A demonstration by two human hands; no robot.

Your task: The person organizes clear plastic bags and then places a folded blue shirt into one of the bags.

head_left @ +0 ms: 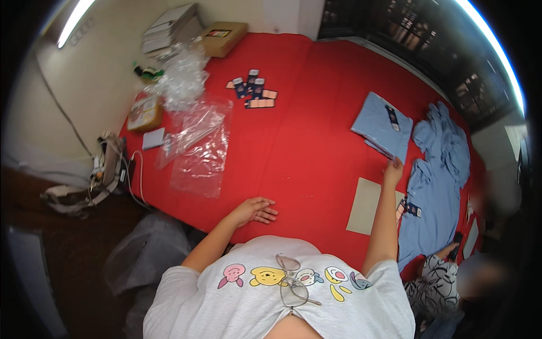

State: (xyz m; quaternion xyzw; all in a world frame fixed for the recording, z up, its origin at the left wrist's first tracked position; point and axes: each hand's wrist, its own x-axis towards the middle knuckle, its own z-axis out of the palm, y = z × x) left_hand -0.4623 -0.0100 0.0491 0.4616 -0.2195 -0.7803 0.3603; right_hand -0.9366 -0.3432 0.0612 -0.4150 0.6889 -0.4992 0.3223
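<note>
My left hand (255,212) rests near the front edge of the red-covered table (282,152), its fingers stretched out and nothing in it. On the right, my right hand (393,171) reaches forward and has its fingers closed on the near corner of a folded light blue garment (375,124). A dark tag (392,117) lies on top of that garment. Beside my right forearm is a flat beige card sheet (363,206). More light blue cloth (432,192) lies crumpled and spread further right.
Several dark and pink tags (254,90) lie toward the back. Clear plastic bags (203,152) cover the left side, near a tape-wrapped tub (145,113) and a cardboard box (224,38). Other tags (414,209) lie by the blue cloth. Another person (437,277) is at the right.
</note>
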